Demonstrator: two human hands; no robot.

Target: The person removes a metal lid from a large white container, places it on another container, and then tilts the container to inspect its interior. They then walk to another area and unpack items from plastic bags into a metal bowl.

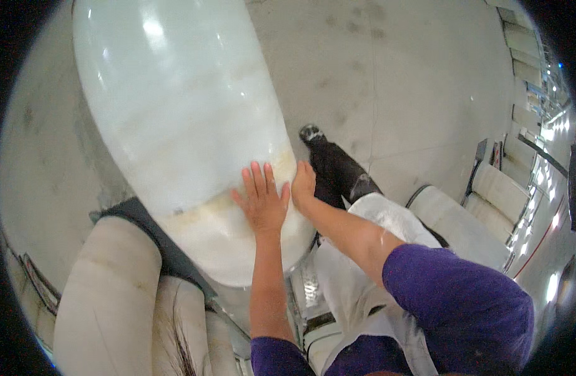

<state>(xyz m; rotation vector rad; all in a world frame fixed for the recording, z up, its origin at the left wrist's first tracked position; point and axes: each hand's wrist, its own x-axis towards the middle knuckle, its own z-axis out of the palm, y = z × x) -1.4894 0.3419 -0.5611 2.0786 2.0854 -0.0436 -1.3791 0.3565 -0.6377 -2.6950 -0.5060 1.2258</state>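
Left hand [261, 199] flat, fingers spread, palm down on the near end of a long, glossy white stone tabletop with rounded ends [175, 113]; nothing gripped; right hand [302, 183] just beside it, at the tabletop's right edge, fingers seemingly curled over the rim, though how firmly it grips I cannot tell; tabletop runs from upper left to centre; cream upholstered armchair [106, 301] lower left beneath its near end; pale chairs [488, 194] at right; grey polished floor [413, 81] beyond.
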